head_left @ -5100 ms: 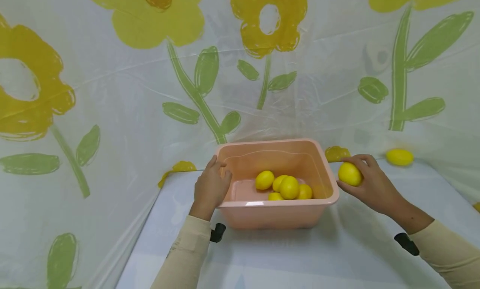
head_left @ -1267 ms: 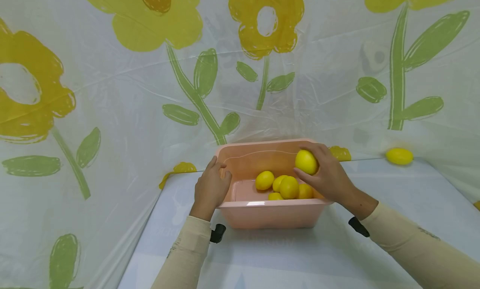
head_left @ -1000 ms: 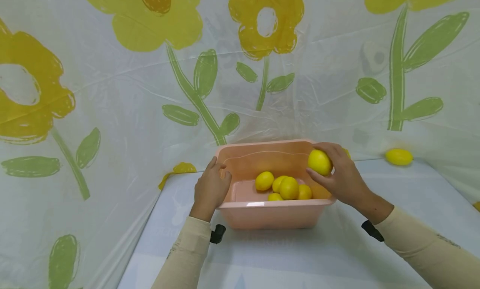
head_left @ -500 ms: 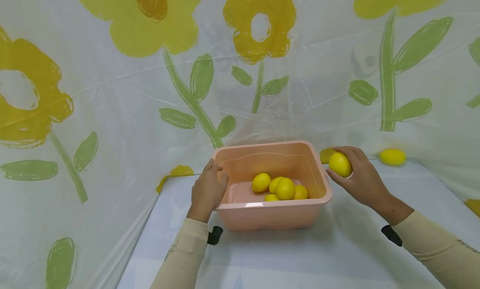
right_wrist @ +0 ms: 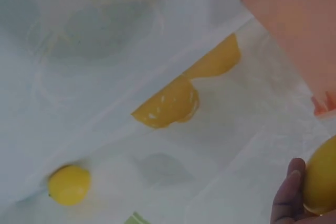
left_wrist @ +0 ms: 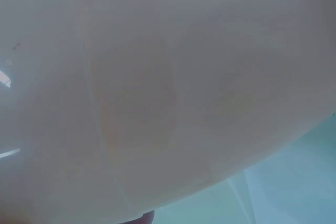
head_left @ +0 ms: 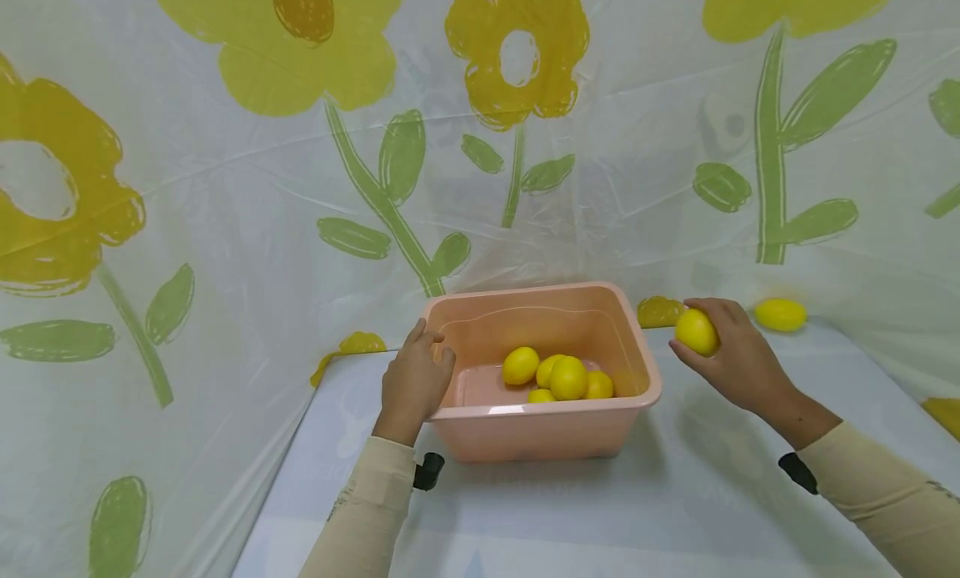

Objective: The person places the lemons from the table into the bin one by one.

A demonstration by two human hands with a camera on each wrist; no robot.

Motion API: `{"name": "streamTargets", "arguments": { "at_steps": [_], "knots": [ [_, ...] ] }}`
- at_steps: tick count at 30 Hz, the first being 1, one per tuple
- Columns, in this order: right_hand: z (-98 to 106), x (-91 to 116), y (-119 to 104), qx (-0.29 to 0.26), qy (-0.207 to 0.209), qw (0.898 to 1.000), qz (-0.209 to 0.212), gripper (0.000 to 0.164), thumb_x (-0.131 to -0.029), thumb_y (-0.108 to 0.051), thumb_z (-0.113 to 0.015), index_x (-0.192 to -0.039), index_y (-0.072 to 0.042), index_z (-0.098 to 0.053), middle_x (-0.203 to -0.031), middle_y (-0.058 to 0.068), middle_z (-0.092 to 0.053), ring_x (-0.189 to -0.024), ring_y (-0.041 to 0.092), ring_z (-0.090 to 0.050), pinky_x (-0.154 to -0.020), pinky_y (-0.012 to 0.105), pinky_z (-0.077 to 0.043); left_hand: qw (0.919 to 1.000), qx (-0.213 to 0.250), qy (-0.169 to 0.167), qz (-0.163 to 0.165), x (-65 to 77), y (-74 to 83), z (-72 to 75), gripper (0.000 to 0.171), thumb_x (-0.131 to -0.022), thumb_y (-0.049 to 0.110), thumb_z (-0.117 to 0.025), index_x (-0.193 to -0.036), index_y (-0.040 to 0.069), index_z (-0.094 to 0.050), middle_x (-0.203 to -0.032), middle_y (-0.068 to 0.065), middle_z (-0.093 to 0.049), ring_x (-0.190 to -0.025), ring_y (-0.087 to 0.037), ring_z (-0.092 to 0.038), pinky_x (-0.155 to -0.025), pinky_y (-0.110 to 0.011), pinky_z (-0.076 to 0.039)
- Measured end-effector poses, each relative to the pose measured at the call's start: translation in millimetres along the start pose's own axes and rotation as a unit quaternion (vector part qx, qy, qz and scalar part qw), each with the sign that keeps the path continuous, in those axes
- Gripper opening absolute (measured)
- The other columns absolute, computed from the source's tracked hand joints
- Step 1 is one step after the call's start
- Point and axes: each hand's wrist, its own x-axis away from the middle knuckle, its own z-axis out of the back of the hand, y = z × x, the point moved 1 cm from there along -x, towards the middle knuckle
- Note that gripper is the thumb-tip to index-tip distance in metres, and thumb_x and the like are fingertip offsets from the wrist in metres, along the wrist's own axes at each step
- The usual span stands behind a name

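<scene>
In the head view my left hand (head_left: pixel 414 382) holds the left rim of a pink plastic basin (head_left: pixel 536 434). Several yellow lemons (head_left: pixel 568 379) lie inside it, mostly toward the right half. Just beyond the basin's right rim, my right hand (head_left: pixel 738 361) grips another lemon (head_left: pixel 697 332) between thumb and fingers, raised over the table. The right wrist view catches this lemon (right_wrist: pixel 323 179) at its lower right edge, with fingers around it. Basin wall (left_wrist: pixel 157 98) fills most of the left wrist view, a fingertip (left_wrist: pixel 144 217) showing at the bottom.
One more lemon (head_left: pixel 781 314) lies at the table's back right, beside the curtain. A white table (head_left: pixel 570 520) carries the basin. Behind hangs a pale curtain (head_left: pixel 622 186) printed with yellow flowers, its lower part meeting the table's back edge.
The right hand held the lemon over the basin about a second ago and has since carried it right, outside the rim. My left hand stays on the basin; the head view has shifted slightly.
</scene>
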Motion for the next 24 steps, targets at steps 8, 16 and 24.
{"name": "streamTargets", "arguments": {
  "at_steps": [8,16,24],
  "knots": [
    [2.5,-6.9,-19.0,-0.016,0.005,1.000,0.015,0.059,-0.090,-0.022,-0.073,-0.140,-0.002,-0.047,-0.135,0.028,-0.045,-0.103,0.038,-0.052,-0.083,0.058,-0.054,1.0000,0.001,-0.002,0.001,-0.3,0.0,1.1,0.044,-0.097,0.037,-0.047,-0.129,0.012,-0.065,-0.160,-0.009,-0.039,-0.076,-0.039,-0.069,-0.055,-0.036,-0.045],
    [-2.1,-13.0,-54.6,-0.039,-0.012,0.997,0.063,0.061,-0.086,-0.017,-0.077,-0.138,-0.003,-0.048,-0.136,0.022,-0.047,-0.107,0.034,-0.054,-0.087,0.057,-0.055,1.0000,0.004,-0.001,0.000,0.7,0.3,1.1,0.044,-0.097,0.037,-0.047,-0.129,0.011,-0.066,-0.160,-0.010,-0.039,-0.087,-0.043,-0.070,-0.062,-0.043,-0.051],
    [-16.8,-21.0,-77.5,-0.050,-0.086,0.991,0.095,0.059,-0.086,-0.022,-0.077,-0.138,-0.012,-0.049,-0.137,0.016,-0.048,-0.106,0.030,-0.056,-0.084,0.047,-0.059,1.0000,0.003,0.001,0.002,1.5,1.1,1.8,0.044,-0.097,0.037,-0.048,-0.128,0.012,-0.066,-0.160,-0.010,-0.039,-0.090,-0.043,-0.070,-0.062,-0.043,-0.051]
  ]
}}
